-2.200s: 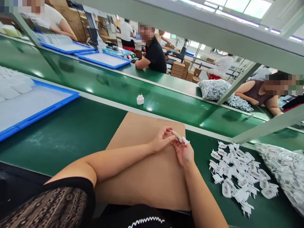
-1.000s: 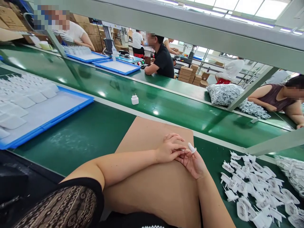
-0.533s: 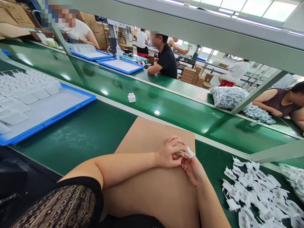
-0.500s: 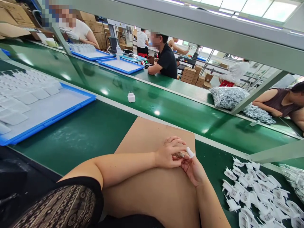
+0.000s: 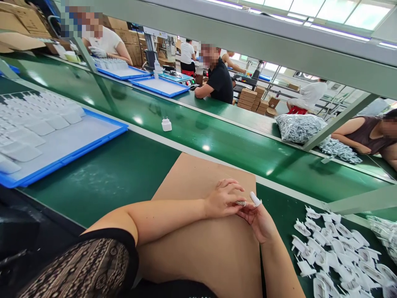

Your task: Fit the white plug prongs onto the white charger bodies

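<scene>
My left hand (image 5: pixel 221 200) and my right hand (image 5: pixel 259 219) meet above a brown cardboard sheet (image 5: pixel 198 169). Between their fingertips is a small greyish thing with a pale rim (image 5: pixel 241 203), too small to name. The left fingers close around it in a pinch. On one digit of my right hand sits a white finger cot (image 5: pixel 254 199), pointing up and away from the pinch. The other right fingers curl in against the small thing, partly hidden by the left hand. To the right of my hands lies a loose heap of white plastic plug parts (image 5: pixel 338 252).
A blue-rimmed tray (image 5: pixel 105 132) with rows of white casings stands at left. A white plug charger (image 5: pixel 166 124) sits on the green conveyor belt (image 5: pixel 223 142). A clear bag of parts (image 5: pixel 299 127) lies beyond the belt. A slanted metal frame (image 5: pixel 248 39) crosses overhead. Several co-workers sit opposite.
The charger on the belt has moved left. My hands stay together; the small thing between them has shifted slightly, and the finger cot stands a little farther from the left fingers.
</scene>
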### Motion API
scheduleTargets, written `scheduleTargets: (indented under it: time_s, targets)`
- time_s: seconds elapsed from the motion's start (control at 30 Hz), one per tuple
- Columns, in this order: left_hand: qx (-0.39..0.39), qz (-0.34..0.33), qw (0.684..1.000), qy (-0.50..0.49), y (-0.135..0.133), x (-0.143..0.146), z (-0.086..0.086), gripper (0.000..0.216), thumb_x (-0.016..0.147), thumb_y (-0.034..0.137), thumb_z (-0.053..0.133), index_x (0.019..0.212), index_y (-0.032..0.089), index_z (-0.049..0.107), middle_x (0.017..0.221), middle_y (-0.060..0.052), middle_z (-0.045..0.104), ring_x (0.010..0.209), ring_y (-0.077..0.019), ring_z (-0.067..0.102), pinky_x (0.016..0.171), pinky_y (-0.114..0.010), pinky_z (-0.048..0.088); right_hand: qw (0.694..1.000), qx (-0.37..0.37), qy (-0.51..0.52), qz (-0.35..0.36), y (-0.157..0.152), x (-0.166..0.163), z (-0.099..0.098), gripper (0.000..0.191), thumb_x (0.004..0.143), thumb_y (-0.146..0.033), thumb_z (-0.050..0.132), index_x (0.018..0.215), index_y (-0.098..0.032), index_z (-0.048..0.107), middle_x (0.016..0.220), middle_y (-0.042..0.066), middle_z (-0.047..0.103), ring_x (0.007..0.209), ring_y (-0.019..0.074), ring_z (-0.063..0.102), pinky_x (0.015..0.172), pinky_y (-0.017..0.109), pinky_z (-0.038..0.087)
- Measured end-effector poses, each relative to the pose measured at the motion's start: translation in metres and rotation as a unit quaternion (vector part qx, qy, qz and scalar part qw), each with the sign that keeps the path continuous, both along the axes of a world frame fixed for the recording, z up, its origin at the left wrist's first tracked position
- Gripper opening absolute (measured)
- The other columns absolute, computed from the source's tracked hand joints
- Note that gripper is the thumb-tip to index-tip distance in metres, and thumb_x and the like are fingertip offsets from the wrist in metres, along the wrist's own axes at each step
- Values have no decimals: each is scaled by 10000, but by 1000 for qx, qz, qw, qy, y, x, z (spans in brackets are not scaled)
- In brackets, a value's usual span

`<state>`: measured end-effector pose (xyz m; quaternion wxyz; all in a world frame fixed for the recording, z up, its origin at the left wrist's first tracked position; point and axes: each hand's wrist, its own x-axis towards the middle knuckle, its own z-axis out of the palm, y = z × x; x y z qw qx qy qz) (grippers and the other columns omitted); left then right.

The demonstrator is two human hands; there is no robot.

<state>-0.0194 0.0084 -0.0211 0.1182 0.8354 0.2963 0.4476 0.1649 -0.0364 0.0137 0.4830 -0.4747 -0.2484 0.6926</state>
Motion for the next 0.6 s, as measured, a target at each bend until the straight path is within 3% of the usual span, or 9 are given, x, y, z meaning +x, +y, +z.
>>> scheduleTargets:
  time_s: [0.23,0.37,0.6]
  targets:
    - [-39,-18,998,-38,0,-2,2,295,858,338,746,1148,296,778,1258,-60,723,1252,-295,569,1107,-470,444,1000,14,-11,-11,0,-6,2,334,782,-478,861,710,-211,674,805,54,756,924,256,743,882,398,611]
    - [-55,-19,997,-54,0,-3,5,171,969,346,668,1070,287,794,1175,-66,742,1218,-270,584,1095,-463,463,999,24,-4,-30,2,-4,-3,371,761,-491,883,696,-204,657,823,58,758,869,242,732,893,420,613]
    - [-62,-28,990,-121,3,-4,9,187,1019,329,610,1005,237,772,1045,-71,762,1103,-244,628,1042,-450,511,998,21,-4,-51,3,-3,-4,376,760,-504,880,678,-211,659,913,87,790,943,272,751,900,420,601]
